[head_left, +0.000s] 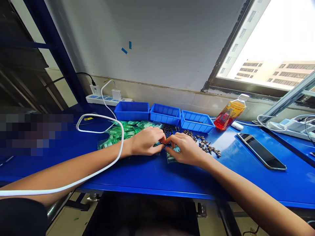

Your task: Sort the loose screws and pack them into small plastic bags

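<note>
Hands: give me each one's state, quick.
Left hand: fingers pinched on something small; cannot tell what.
Right hand: fingers curled, pinching at the same spot; item hidden.

Beyond the fingers, three empty blue bins (165,113) line the counter's (147,173) far edge. Right of them lies a tipped orange drink bottle (229,113); nearer, a dark phone (261,150). Left, a white cable (98,124) loops toward a power strip (108,99).

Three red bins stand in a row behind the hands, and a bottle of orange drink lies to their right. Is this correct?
Not quite: the three bins are blue, not red, as the head view shows. They do stand in a row behind the hands, and the bottle of orange drink lies to their right.
</note>
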Motion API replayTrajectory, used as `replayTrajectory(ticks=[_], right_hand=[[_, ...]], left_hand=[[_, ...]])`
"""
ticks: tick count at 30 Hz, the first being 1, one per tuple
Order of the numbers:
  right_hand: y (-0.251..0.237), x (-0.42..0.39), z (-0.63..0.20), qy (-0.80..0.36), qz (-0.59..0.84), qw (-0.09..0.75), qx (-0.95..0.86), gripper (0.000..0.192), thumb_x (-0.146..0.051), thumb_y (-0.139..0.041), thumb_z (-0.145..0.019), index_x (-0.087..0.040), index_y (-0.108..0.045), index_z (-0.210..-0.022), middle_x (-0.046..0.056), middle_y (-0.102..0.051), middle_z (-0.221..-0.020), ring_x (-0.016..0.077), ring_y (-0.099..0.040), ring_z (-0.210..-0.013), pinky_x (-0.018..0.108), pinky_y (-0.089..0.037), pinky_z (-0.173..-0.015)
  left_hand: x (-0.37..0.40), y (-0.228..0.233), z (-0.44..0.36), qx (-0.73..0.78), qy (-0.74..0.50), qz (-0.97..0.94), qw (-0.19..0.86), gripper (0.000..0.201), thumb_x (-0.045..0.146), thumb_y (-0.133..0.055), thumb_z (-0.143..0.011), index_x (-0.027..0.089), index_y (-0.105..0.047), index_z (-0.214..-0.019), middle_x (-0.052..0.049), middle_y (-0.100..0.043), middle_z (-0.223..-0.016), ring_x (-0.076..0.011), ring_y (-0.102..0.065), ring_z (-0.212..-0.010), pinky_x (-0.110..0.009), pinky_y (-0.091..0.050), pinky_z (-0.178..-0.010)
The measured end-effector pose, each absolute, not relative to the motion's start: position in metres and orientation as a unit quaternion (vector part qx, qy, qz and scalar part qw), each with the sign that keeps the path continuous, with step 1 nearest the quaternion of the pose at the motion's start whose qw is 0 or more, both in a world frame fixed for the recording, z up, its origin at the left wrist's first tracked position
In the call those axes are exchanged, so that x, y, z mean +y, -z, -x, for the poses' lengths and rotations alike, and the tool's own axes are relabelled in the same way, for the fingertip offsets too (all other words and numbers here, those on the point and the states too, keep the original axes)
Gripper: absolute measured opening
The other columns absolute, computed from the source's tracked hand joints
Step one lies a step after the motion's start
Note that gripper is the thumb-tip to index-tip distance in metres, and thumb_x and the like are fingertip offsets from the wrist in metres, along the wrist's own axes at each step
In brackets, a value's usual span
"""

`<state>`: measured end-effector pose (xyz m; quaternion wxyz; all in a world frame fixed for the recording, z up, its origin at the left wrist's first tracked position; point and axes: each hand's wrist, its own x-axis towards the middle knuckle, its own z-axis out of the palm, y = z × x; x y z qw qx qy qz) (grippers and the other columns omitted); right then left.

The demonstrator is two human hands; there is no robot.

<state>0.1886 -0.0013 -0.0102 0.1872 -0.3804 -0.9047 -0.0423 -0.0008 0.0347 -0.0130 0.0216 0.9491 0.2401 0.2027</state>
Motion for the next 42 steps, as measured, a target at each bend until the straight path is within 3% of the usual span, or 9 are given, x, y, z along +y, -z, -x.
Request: replayTrajectory(ticks=[6, 14, 25, 42], right_hand=[[0.0128, 0.0001, -0.1892, 0.069, 0.38, 0.222, -0.895, 0.004, -0.02, -0.058, -0.079, -0.017, -0.056, -0.077, 0.001, -0.062, -0.067, 0.0137, -0.054, -0.063, 0.025, -0.038, -0.06], [0.0159, 0.0041, -0.1916, 0.098, 0.385, 0.269, -0.878, 0.008, -0.019, -0.051, -0.085, -0.017, -0.057, -0.08, 0.001, -0.063, -0.065, 0.013, -0.054, -0.06, 0.024, -0.036, -0.059], [0.0154, 0.0035, -0.1913, 0.08, 0.396, 0.274, -0.872, 0.005, -0.02, -0.051, -0.084, -0.018, -0.056, -0.082, 0.0, -0.061, -0.063, 0.0126, -0.054, -0.06, 0.024, -0.037, -0.059], [0.0147, 0.0042, -0.1923, 0.08, 0.408, 0.259, -0.872, 0.01, -0.018, -0.047, -0.085, -0.017, -0.056, -0.081, 0.002, -0.063, -0.065, 0.013, -0.055, -0.06, 0.024, -0.039, -0.06]], left_hand=[[0.033, 0.0154, -0.0014, 0.244, -0.287, -0.923, 0.081, 0.006, 0.021, -0.051, -0.082, 0.016, -0.053, -0.078, -0.003, -0.06, -0.077, -0.0152, -0.054, -0.074, -0.025, -0.041, -0.068], [0.0333, 0.0171, -0.0002, 0.233, -0.302, -0.922, 0.07, 0.013, 0.02, -0.055, -0.079, 0.015, -0.055, -0.091, -0.002, -0.061, -0.08, -0.0155, -0.055, -0.077, -0.026, -0.043, -0.071], [0.0345, 0.0172, -0.0003, 0.256, -0.29, -0.921, 0.041, 0.011, 0.022, -0.046, -0.084, 0.016, -0.056, -0.087, -0.002, -0.062, -0.076, -0.0155, -0.055, -0.073, -0.026, -0.042, -0.07], [0.0347, 0.0184, 0.0, 0.262, -0.293, -0.918, 0.044, 0.01, 0.021, -0.05, -0.082, 0.017, -0.054, -0.09, -0.001, -0.062, -0.075, -0.0153, -0.056, -0.075, -0.025, -0.042, -0.069]])
